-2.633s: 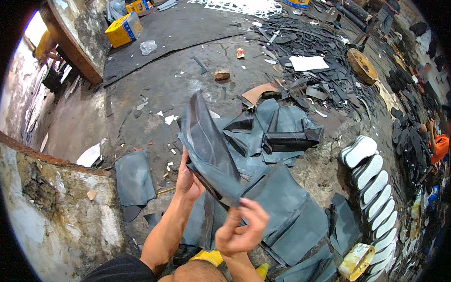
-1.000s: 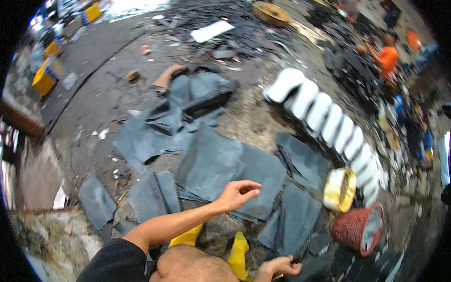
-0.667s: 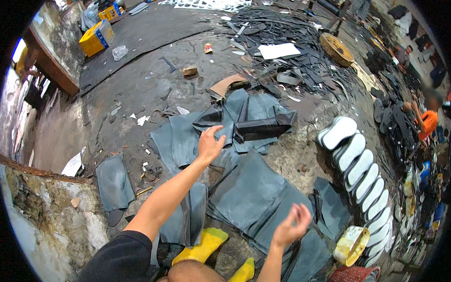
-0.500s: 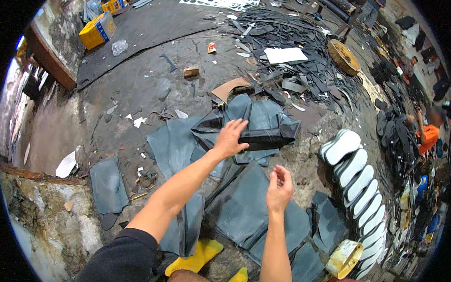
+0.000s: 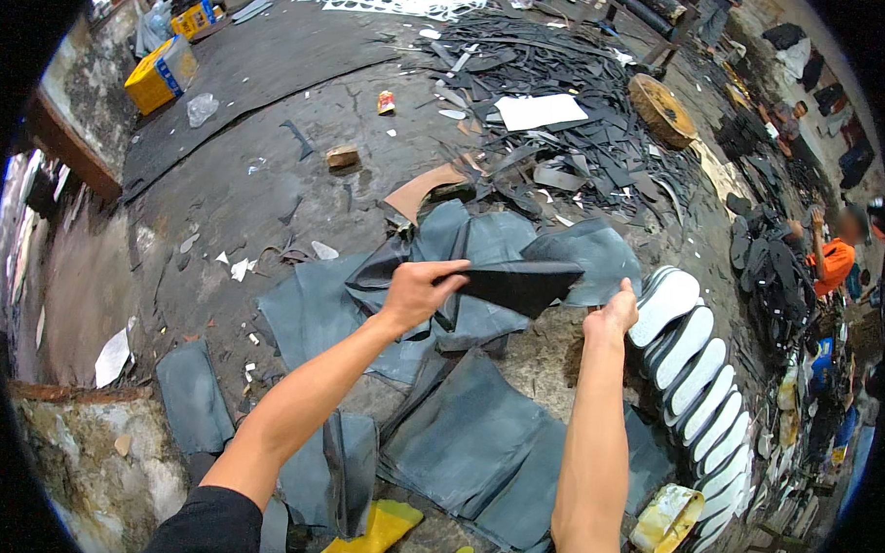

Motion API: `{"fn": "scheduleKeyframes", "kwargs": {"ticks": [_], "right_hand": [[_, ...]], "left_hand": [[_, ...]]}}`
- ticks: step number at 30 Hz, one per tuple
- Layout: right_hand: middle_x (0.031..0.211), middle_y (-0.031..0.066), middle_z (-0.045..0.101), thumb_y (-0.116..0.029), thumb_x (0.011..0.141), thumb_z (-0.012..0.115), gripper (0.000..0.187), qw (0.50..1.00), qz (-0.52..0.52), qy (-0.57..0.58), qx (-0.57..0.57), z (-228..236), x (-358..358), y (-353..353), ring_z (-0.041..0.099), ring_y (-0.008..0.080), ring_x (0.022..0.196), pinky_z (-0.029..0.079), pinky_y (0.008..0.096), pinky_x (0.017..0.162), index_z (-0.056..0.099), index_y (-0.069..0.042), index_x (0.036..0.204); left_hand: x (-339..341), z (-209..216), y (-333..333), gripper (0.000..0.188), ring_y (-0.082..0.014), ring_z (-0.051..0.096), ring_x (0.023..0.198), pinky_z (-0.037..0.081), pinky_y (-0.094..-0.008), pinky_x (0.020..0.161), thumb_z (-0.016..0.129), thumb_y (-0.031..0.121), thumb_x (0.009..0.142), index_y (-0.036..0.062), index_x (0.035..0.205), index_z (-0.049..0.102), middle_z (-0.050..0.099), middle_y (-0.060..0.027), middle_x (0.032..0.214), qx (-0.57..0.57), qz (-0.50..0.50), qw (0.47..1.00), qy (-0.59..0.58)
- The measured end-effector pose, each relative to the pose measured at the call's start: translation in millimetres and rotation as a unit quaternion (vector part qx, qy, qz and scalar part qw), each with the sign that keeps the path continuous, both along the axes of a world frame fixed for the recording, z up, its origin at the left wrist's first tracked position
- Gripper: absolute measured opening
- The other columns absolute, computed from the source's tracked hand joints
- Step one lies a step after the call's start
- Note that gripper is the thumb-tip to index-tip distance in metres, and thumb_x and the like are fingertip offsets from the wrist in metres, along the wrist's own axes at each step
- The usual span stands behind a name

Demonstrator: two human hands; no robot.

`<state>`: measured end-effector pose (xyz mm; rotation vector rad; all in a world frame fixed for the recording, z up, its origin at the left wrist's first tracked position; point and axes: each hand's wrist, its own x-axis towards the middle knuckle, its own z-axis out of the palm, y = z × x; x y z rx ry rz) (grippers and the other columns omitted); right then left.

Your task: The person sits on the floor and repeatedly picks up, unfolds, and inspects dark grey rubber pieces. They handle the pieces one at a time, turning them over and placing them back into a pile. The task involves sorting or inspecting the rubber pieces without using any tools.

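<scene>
With thumb and fingers closed, my left hand [image 5: 420,293] pinches the black end of a flexible dark grey sheet [image 5: 585,252]. My right hand [image 5: 613,312] grips the same sheet by its near right edge, where its grey face shows. Between the hands the sheet is folded, with a glossy black part stretched across. It is held over a heap of crumpled grey sheets [image 5: 310,301] on the floor. More flat grey sheets [image 5: 471,429] lie nearer me, between and below my forearms.
At the right, white shoe soles [image 5: 666,299] stand in a leaning row beside a yellowish container [image 5: 668,521]. Dark offcuts [image 5: 528,65] are piled at the back, near a round basket [image 5: 663,111]. A brick piece [image 5: 341,156] lies ahead. A person in orange [image 5: 833,263] sits far right.
My right hand has moved up and right and taken hold of the sheet's edge. My left hand has closed on its black end. The sheet is now lifted and partly spread.
</scene>
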<state>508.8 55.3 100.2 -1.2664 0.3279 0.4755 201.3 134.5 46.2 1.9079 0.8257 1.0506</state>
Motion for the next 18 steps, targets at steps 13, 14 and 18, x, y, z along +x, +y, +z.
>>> {"fn": "scheduleKeyframes", "kwargs": {"ticks": [13, 14, 18], "right_hand": [[0.119, 0.01, 0.072, -0.013, 0.1, 0.06, 0.026, 0.801, 0.284, -0.521, -0.081, 153.3, -104.8, -92.8, 0.067, 0.0227, 0.107, 0.052, 0.0382, 0.097, 0.07, -0.003, 0.122], [0.114, 0.0112, 0.074, -0.008, 0.093, 0.066, 0.022, 0.742, 0.379, -0.548, -0.075, 153.8, -140.2, -108.3, 0.069, 0.0246, 0.105, 0.053, 0.0381, 0.095, 0.074, -0.006, 0.113], [0.138, 0.0152, 0.063, -0.031, 0.083, 0.078, 0.047, 0.45, 0.493, -0.732, -0.135, 146.0, -258.6, -144.4, 0.06, 0.0338, 0.126, 0.046, 0.049, 0.106, 0.07, -0.012, 0.125]], "left_hand": [[-9.4, 60.4, -56.2, 0.07, -0.0297, 0.055, 0.134, 0.041, -0.0433, 0.115, 0.072, 0.047, 0.096, 0.0087, 0.15, 0.051, 0.057, -0.0178, 0.147, -0.348, -0.022, 0.91, -0.223], [-0.4, 75.5, -75.4, 0.079, -0.0294, 0.05, 0.14, 0.038, -0.0477, 0.117, 0.057, 0.063, 0.099, 0.0099, 0.156, 0.043, 0.049, -0.0184, 0.154, -0.473, -0.112, 0.809, -0.33], [0.9, 115.7, -119.1, 0.089, -0.0281, 0.042, 0.146, 0.034, -0.0497, 0.12, 0.055, 0.066, 0.098, 0.011, 0.163, 0.029, 0.039, -0.0139, 0.162, -0.519, -0.226, 0.684, -0.46]]}}
